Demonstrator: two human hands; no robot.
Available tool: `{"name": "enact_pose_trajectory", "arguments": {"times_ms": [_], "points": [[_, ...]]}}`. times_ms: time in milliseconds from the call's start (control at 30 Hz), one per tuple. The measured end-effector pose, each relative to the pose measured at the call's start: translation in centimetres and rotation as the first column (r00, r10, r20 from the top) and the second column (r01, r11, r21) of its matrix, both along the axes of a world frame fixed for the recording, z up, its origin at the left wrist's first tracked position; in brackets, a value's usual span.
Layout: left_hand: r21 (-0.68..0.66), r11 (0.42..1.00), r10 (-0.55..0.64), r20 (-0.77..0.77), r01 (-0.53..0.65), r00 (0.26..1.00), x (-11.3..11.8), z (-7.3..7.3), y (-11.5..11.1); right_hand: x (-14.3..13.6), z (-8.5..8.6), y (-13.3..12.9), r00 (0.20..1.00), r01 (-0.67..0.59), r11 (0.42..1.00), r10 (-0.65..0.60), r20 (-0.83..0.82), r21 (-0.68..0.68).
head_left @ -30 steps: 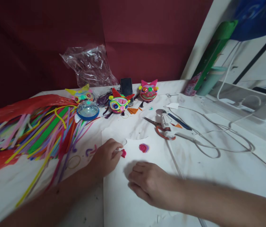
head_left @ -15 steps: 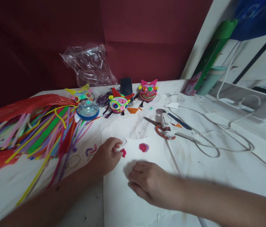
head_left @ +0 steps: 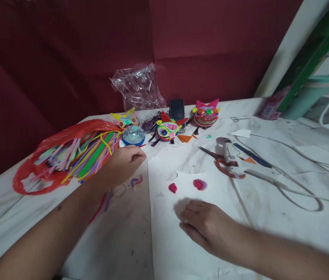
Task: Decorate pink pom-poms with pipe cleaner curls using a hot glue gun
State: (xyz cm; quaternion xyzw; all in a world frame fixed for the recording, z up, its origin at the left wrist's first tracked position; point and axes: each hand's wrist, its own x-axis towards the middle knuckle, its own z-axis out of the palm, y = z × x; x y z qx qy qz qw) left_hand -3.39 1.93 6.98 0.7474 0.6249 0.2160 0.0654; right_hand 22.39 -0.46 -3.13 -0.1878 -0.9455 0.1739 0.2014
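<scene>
My left hand (head_left: 129,156) is curled just in front of a round clear container with a blue rim (head_left: 133,137). Its fingertips are partly hidden, and whatever they may hold cannot be made out. On the white paper (head_left: 170,241), my right hand (head_left: 203,219) rests with bent fingers, their tips tucked out of sight. Beyond it lie a small pink-red piece (head_left: 173,188) and a larger pink piece with a purple and cream edge (head_left: 200,184). Purple and pink curled strips (head_left: 136,181) are scattered left of the paper.
Colourful strips (head_left: 94,155) fill a red plastic bag (head_left: 32,188) at left. Decorated animal heads (head_left: 168,130) and a phone (head_left: 177,109) line the back. Orange-handled scissors (head_left: 221,165), a glue gun (head_left: 231,155), a blue cutter (head_left: 252,154) and a looping cable (head_left: 295,188) lie at right.
My left hand has moved away from the small pink-red piece, back and left toward the round container. The view has shifted left. My right hand stays on the paper.
</scene>
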Motion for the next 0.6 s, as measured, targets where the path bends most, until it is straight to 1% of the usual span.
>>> {"name": "enact_pose_trajectory", "arguments": {"times_ms": [67,133,233,267,333,400,500,533,600], "points": [[-0.099,0.995,-0.022,-0.085,0.013,0.996,-1.2,-0.6,-0.2,0.0,0.0,0.0,1.000,0.002,1.000,-0.002,-0.007,-0.001],[-0.182,0.983,-0.053,-0.170,0.021,0.984,-2.0,-2.0,-0.4,0.0,0.1,0.0,1.000,0.006,1.000,-0.006,0.003,0.003],[-0.291,0.956,-0.044,-0.298,-0.047,0.954,-2.4,-4.2,-0.5,0.0,0.3,-0.1,0.999,0.003,0.999,-0.004,0.037,0.040],[-0.304,0.951,-0.038,-0.311,-0.062,0.949,-2.3,-4.8,-0.5,0.0,0.4,0.0,0.999,-0.002,0.998,-0.001,0.046,0.061],[-0.275,0.960,-0.030,-0.308,-0.059,0.951,-2.1,-5.6,-0.5,-0.1,0.5,0.1,0.998,-0.015,0.995,0.009,0.063,0.098],[-0.216,0.975,-0.018,-0.285,-0.046,0.958,-1.9,-6.0,-0.4,-0.1,0.5,0.2,0.997,-0.014,0.992,0.004,0.077,0.124],[-0.143,0.989,0.009,-0.224,-0.042,0.975,-2.3,-6.0,-0.2,-0.2,0.4,0.4,0.996,-0.008,0.989,-0.005,0.086,0.151],[-0.153,0.987,0.006,-0.216,-0.040,0.976,-2.6,-5.9,0.0,-0.2,0.4,0.4,0.996,-0.008,0.988,-0.006,0.085,0.155],[-0.241,0.971,-0.042,-0.234,-0.016,0.971,-3.3,-6.0,0.3,-0.2,0.3,0.4,0.996,-0.013,0.988,0.000,0.086,0.153]]}}
